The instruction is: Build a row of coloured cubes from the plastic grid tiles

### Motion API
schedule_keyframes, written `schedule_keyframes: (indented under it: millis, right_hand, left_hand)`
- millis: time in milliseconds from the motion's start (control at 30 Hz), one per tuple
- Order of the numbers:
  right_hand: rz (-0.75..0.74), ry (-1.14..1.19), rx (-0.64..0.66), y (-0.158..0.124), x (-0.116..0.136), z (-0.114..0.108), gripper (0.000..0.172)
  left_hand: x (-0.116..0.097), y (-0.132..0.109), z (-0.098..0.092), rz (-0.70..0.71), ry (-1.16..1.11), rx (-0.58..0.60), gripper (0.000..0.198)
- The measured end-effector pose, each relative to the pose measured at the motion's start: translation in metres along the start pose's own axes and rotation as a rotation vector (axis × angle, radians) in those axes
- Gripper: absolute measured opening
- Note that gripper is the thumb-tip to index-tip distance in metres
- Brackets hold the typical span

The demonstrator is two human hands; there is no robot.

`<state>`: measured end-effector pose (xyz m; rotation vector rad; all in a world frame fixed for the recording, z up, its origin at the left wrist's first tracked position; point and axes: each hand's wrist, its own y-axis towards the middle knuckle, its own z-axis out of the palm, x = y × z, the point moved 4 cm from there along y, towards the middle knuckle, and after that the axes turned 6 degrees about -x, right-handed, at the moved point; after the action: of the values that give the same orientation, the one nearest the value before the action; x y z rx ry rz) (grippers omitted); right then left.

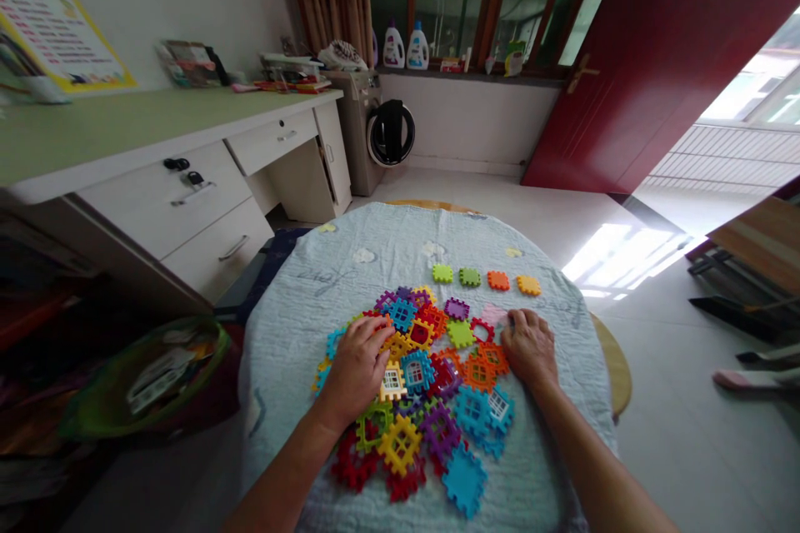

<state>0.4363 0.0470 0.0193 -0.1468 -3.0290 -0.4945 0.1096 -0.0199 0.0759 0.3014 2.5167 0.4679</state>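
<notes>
A heap of colourful plastic building tiles with notched edges lies on the cloth-covered table; many have window-like grids. My left hand rests on the heap's left side, fingers apart over yellow and orange tiles, beside a cream window tile. To the right, my right hand lies on the cloth with bent, loosely parted fingers and nothing visible in them. Close to its fingertips are a pale pink tile and a red frame tile. Beyond the heap, a light green, a darker green, an orange and a yellow tile form a spaced row.
The round table wears a pale blue patterned cloth. A green basket stands on the floor at left, below a desk with drawers. Behind are a washing machine with its door open and a red door.
</notes>
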Motion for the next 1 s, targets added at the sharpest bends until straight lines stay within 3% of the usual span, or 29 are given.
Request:
schedule_keyframes:
  millis: [267,467,667,867,1000]
  right_hand:
    - [0.006,0.011,0.002,0.000,0.001,-0.003,0.030]
    - [0.010,0.022,-0.001,0.001,0.001,-0.004,0.029]
    - [0.014,0.027,0.005,0.000,0.000,-0.002,0.029]
    - [0.022,0.050,0.001,0.001,0.001,-0.005,0.028]
    - [0.032,0.060,0.005,0.000,-0.001,-0.004,0.028]
  left_hand:
    - [-0.012,-0.008,-0.003,-0.045,-0.035,0.050,0.016]
    - [-0.003,-0.003,-0.004,-0.094,-0.050,-0.118,0.019]
    - [-0.015,0.004,-0.004,0.027,0.064,-0.239,0.023]
    - [-0.037,0.019,0.007,0.140,0.072,-0.090,0.024]
    - [-0.015,0.021,0.006,0.061,0.071,-0.031,0.024]
